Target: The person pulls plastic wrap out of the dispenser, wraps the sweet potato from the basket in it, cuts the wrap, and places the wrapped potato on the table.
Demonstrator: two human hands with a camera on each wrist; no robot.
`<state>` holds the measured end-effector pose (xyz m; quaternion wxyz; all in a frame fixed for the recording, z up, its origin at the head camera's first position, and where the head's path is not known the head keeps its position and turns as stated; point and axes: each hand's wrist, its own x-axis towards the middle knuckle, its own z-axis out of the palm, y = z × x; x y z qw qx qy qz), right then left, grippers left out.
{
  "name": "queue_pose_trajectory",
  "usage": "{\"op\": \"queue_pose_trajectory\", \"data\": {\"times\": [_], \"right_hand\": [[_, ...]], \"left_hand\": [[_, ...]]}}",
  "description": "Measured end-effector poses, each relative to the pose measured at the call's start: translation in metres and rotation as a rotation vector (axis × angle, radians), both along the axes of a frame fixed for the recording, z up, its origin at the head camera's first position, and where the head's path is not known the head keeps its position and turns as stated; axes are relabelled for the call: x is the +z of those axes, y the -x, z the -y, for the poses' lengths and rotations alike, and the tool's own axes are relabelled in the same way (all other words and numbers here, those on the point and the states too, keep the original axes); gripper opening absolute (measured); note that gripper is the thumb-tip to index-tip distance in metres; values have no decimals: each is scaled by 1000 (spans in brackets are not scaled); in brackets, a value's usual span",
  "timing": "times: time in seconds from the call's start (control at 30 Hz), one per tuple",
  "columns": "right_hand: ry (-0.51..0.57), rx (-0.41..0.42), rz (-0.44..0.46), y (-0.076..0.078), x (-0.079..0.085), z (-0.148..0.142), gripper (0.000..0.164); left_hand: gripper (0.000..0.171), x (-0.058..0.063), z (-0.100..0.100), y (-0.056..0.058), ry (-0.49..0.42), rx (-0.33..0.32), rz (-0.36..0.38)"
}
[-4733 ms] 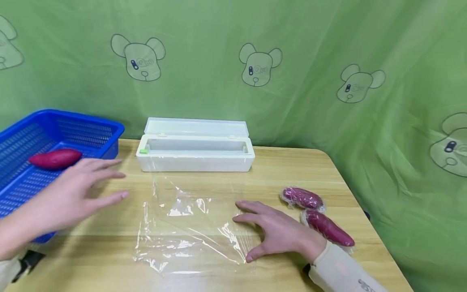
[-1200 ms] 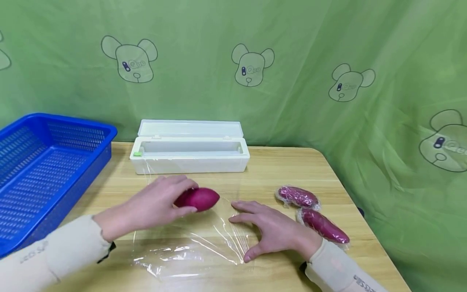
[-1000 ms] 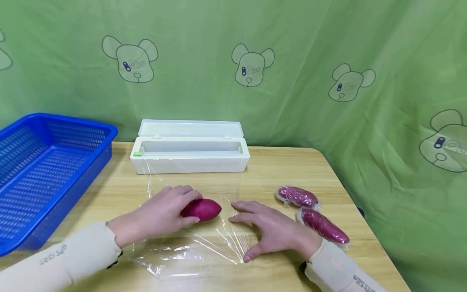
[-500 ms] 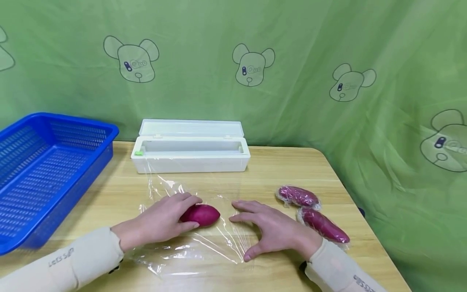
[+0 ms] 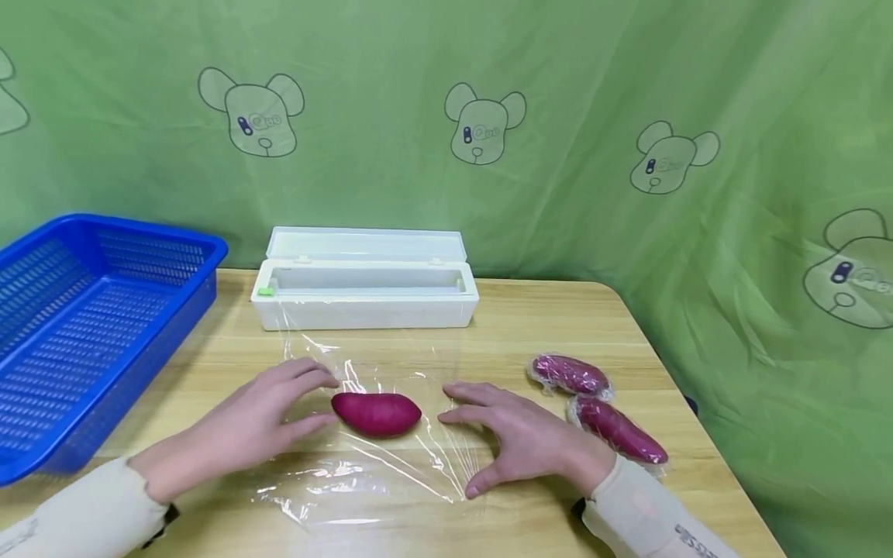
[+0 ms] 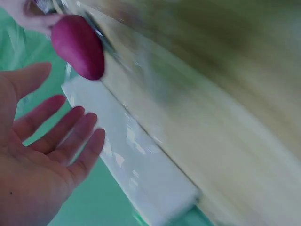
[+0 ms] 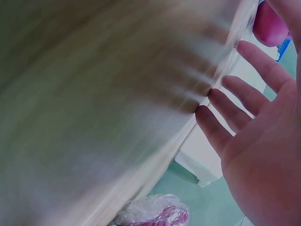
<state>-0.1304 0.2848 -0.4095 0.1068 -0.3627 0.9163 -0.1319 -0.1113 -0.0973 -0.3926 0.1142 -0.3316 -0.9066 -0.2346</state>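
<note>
An unwrapped purple sweet potato (image 5: pixel 377 415) lies on a sheet of clear plastic wrap (image 5: pixel 335 484), which runs from a white dispenser box (image 5: pixel 366 313) with its lid up. My left hand (image 5: pixel 254 422) is just left of the sweet potato, fingers spread and holding nothing; the left wrist view shows a gap between the fingers and the sweet potato (image 6: pixel 79 47). On the right side of the sheet, my right hand (image 5: pixel 519 442) rests its fingertips on the wrap, where creases fan out by the thumb. Its palm (image 7: pixel 263 165) holds nothing.
Two sweet potatoes in plastic wrap, one farther back (image 5: pixel 570 375) and one nearer (image 5: pixel 621 430), lie right of my right hand. A blue basket (image 5: pixel 105 310) with slotted walls stands at the left. Behind the table hangs a green curtain (image 5: pixel 391 116).
The left hand brought the sweet potato from the blue basket onto the wrap, shifted it slightly toward me, then let go and drew back left. The right hand stays in place.
</note>
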Motion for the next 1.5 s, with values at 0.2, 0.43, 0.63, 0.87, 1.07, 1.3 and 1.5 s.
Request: {"op": "queue_pose_trajectory", "data": {"times": [0.2, 0.43, 0.63, 0.87, 1.07, 1.3, 1.5], "right_hand": [[-6, 8, 8, 1, 1, 2, 96], [-2, 7, 0, 1, -1, 0, 96], [37, -8, 6, 1, 0, 0, 94], [157, -13, 52, 0, 5, -2, 80], [255, 4, 47, 1, 7, -4, 40], [224, 55, 58, 0, 8, -7, 30], [165, 57, 133, -3, 9, -8, 50]], "left_hand": [[33, -19, 46, -5, -15, -34, -62], [47, -38, 68, 3, 18, -180, 40], [34, -36, 67, 1, 90, -145, 112], [19, -33, 67, -1, 100, -147, 49], [22, -32, 69, -3, 29, -141, 51], [27, -31, 69, -2, -8, -198, 105], [27, -31, 71, -3, 4, -197, 177]]}}
